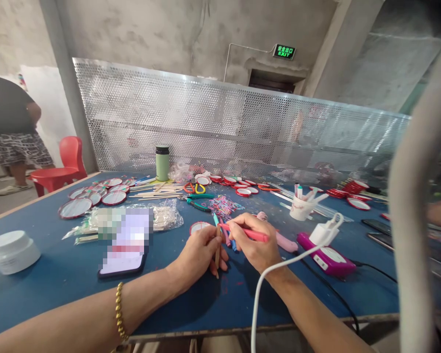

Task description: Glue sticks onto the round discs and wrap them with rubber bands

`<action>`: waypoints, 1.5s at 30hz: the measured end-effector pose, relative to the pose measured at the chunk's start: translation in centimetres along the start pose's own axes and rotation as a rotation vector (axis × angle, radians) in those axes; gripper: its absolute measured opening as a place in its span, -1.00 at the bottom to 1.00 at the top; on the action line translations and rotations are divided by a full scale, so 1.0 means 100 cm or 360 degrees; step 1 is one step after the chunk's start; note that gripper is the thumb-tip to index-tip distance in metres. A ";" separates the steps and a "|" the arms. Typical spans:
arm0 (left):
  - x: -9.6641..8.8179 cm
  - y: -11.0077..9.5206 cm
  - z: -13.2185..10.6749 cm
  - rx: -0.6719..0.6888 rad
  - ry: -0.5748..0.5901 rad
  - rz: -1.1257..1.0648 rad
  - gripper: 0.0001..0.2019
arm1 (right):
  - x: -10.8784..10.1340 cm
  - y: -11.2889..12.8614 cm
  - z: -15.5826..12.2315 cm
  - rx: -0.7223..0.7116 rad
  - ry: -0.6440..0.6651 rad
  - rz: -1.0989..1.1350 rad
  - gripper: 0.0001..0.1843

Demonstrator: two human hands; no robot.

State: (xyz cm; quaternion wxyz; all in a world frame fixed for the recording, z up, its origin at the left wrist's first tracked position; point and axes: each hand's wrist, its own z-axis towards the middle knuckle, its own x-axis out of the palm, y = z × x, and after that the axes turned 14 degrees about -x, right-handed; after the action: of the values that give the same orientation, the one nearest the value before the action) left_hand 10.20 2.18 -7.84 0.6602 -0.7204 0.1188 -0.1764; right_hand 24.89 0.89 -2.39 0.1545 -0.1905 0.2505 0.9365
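Note:
My left hand (200, 255) is closed round a thin wooden stick (217, 257) that points down toward the blue table (59, 274). My right hand (255, 242) grips a red pen (248, 233) like a writing tool, its tip close to the top of the stick. A small round red-rimmed mirror (199, 226) lies just behind my left hand, and blue and pink pens (228, 240) lie between my hands. A gold bead bracelet (120, 314) is on my left wrist.
A phone (127, 245), a bag of wooden sticks (161, 218), a white jar (11, 251), several round mirrors (95, 198), a green bottle (162, 163), pliers (198, 203), a cup of pens (301, 206), a magenta power bank (327, 257) with white cable. A person stands far left by a red chair (61, 166).

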 end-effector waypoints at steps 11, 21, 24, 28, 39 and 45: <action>0.000 -0.001 -0.001 0.0011 0.0021 -0.0012 -0.83 | -0.001 0.000 0.000 -0.0007 -0.0014 -0.0032 -0.81; -0.001 0.001 0.000 0.0005 0.0022 0.0002 -0.85 | -0.001 0.001 0.001 -0.0016 -0.0017 -0.0057 -0.79; -0.001 0.001 0.000 0.0002 0.0013 0.0007 -0.85 | -0.002 0.001 0.001 -0.0014 -0.0027 -0.0064 -0.78; 0.000 0.000 -0.001 -0.0004 0.0014 -0.0006 -0.84 | -0.002 0.002 0.001 -0.0012 -0.0028 -0.0068 -0.78; -0.001 0.000 0.000 -0.0014 0.0022 -0.0030 -0.79 | -0.001 0.004 0.000 0.0011 -0.0053 -0.0058 -0.77; 0.000 0.000 -0.001 -0.0018 0.0029 -0.0074 -0.79 | -0.002 0.001 0.000 0.0002 -0.0041 -0.0051 -0.78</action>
State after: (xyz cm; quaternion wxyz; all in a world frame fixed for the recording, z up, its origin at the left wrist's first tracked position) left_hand 10.09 2.07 -7.83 0.6508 -0.7249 0.1092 -0.1975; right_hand 25.01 0.76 -2.30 0.1729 -0.1822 0.2458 0.9362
